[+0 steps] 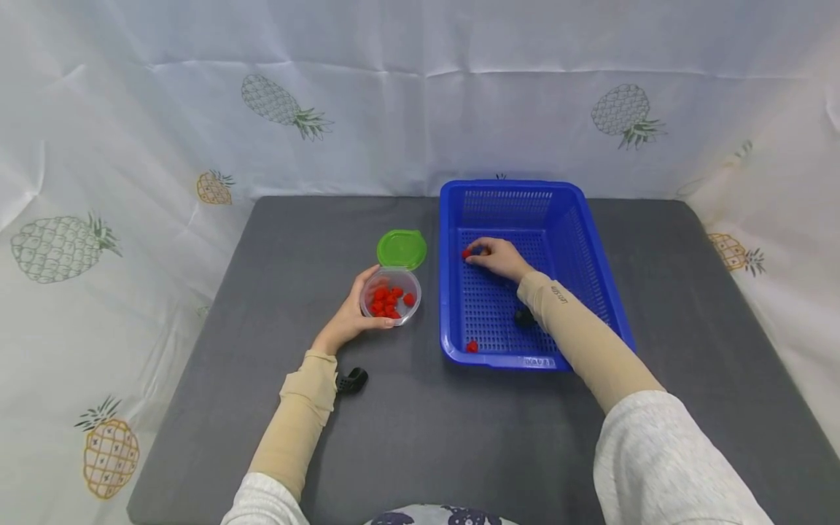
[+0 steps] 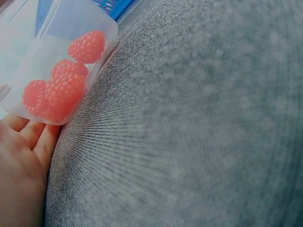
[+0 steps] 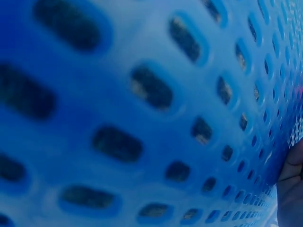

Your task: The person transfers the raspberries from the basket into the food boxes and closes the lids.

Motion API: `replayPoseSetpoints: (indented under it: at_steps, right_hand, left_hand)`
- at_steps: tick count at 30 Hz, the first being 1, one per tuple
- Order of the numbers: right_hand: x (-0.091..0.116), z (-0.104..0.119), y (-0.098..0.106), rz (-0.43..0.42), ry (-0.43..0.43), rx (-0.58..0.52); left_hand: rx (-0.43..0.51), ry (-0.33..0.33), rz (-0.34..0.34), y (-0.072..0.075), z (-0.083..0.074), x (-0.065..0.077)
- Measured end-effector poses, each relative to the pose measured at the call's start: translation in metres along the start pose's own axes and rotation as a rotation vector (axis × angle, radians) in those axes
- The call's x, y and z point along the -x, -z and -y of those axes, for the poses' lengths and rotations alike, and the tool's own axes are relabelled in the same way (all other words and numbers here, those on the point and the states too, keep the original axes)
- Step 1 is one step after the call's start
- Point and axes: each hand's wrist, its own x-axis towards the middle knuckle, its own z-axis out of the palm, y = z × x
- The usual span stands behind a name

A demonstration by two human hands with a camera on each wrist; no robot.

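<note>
My left hand [image 1: 351, 313] holds a round clear plastic tub [image 1: 408, 315], its thumb along the near side and fingers on the far side. Several red raspberries [image 1: 380, 294] lie inside; the left wrist view shows the tub's wall with raspberries [image 2: 66, 92] behind it. The tub's green lid [image 1: 402, 249] is folded back on the far side. Reaching into the blue basket [image 1: 448, 306], my right hand [image 1: 502, 259] pinches a raspberry [image 1: 467, 254] between thumb and fingers near the left wall. Another raspberry [image 1: 472, 346] sits in the basket's near left corner.
A grey table [image 1: 407, 430] carries both containers, the basket to the right of the tub. A black wrist device [image 1: 353, 380] shows beside the left wrist, and another [image 1: 523, 317] under the right forearm. White pineapple-print curtain [image 1: 420, 131] hangs behind and at both sides.
</note>
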Motion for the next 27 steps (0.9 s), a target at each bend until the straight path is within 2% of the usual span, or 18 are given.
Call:
replayPoseSetpoints:
  at_steps: [12,21,27]
  right_hand:
    - [-0.0045,0.0075,-0.0065,0.023,0.076,0.135]
    - [-0.003,0.008,-0.0009,0.03,0.076,0.097]
    - [-0.0014,0.0088,0.0024,0.022,0.109,0.106]
  left_hand:
    - [0.011,0.013,-0.008,0.0013,-0.0014,0.0018]
    - [0.002,0.021,-0.004,0.0016,-0.0013,0.0009]
    - [0.007,0.025,0.001,0.0007,0.0003,0.0017]
